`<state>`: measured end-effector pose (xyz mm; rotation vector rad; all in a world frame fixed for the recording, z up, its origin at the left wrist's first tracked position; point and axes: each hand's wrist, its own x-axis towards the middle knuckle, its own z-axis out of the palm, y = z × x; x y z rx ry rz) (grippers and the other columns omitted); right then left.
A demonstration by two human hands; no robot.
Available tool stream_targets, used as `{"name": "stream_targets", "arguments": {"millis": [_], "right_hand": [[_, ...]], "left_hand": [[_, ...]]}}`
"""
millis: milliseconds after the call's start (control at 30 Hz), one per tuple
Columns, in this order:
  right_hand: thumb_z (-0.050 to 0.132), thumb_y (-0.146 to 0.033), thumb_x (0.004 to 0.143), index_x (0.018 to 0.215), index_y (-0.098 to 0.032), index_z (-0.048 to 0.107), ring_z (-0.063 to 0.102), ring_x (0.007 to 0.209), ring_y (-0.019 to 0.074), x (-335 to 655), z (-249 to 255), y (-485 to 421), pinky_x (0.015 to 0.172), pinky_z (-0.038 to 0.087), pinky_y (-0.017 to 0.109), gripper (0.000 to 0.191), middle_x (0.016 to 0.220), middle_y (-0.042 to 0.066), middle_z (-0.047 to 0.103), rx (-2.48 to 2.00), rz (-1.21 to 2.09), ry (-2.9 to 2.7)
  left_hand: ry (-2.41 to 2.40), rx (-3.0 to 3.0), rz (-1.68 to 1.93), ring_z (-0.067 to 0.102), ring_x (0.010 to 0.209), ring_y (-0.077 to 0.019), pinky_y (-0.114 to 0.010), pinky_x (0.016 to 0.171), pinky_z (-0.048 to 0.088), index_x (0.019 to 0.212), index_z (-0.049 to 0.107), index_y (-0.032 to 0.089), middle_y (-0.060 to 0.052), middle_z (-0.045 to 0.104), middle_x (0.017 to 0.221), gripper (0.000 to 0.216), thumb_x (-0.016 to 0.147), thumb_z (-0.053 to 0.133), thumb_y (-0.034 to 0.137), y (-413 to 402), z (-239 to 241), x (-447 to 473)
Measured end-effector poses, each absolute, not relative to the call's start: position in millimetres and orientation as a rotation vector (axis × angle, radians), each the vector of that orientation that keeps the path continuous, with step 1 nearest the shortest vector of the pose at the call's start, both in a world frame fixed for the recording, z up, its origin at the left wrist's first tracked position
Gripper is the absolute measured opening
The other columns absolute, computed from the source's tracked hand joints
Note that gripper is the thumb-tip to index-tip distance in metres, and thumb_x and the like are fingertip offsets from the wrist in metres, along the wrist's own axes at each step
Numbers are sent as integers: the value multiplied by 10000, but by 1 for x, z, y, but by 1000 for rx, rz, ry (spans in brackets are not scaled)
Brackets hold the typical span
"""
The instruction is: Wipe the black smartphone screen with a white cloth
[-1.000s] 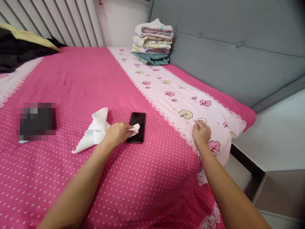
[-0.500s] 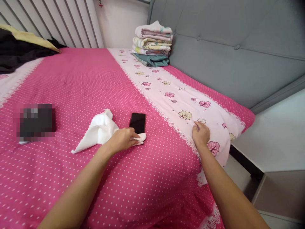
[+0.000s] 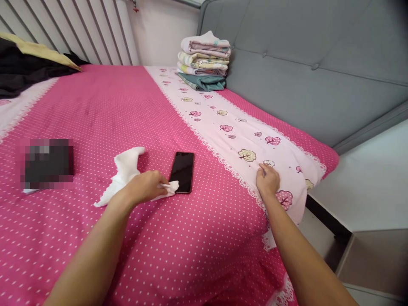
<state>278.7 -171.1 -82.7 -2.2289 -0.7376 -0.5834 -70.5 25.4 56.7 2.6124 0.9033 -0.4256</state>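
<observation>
A white cloth (image 3: 123, 172) with a jagged edge lies crumpled on the bed. My left hand (image 3: 148, 186) is closed on one end of it, and the bunched tip pokes out past my fingers. That tip touches the lower left corner of a black smartphone (image 3: 184, 170), which lies flat with its dark screen up. Further right, my right hand (image 3: 268, 180) rests on the pale printed band of the bedsheet with its fingers curled in. Whether anything is inside those fingers is hidden.
A pink dotted bedsheet (image 3: 197, 238) covers the bed. Folded textiles (image 3: 205, 59) are stacked against the grey headboard (image 3: 296, 55). A blurred-out dark object (image 3: 47, 163) lies at left; dark and yellow fabric (image 3: 28, 63) lies beyond it, by a radiator (image 3: 73, 29). The bed's edge drops off at right.
My left hand has slid left with the cloth's end, from over the phone's lower part to its lower left corner, uncovering more screen. The right hand has stayed in place.
</observation>
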Motion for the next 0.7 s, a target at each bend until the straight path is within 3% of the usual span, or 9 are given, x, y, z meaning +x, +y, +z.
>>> {"name": "stream_targets", "arguments": {"millis": [200, 467, 700], "right_hand": [[447, -244, 769, 976, -145, 719, 598, 1041, 249, 278, -82, -171, 975, 394, 423, 356, 1085, 118, 690, -2240, -592, -722], [422, -257, 778, 996, -113, 715, 592, 1054, 259, 278, -82, -171, 986, 389, 424, 392, 1097, 145, 682, -2259, -576, -732], [428, -244, 786, 1012, -109, 709, 581, 1071, 256, 278, -83, -171, 996, 380, 425, 385, 1118, 150, 672, -2270, -557, -729]], "left_hand": [[931, 2820, -289, 640, 836, -202, -259, 664, 389, 996, 714, 259, -53, 702, 978, 285, 837, 504, 367, 17, 47, -57], [1075, 2819, 140, 622, 794, -184, -256, 607, 358, 1041, 695, 261, -54, 661, 890, 377, 891, 418, 469, 12, 22, -39], [701, 2710, -108, 618, 776, -160, -233, 653, 381, 1005, 720, 298, -26, 687, 931, 273, 824, 542, 401, 21, 31, -51]]}}
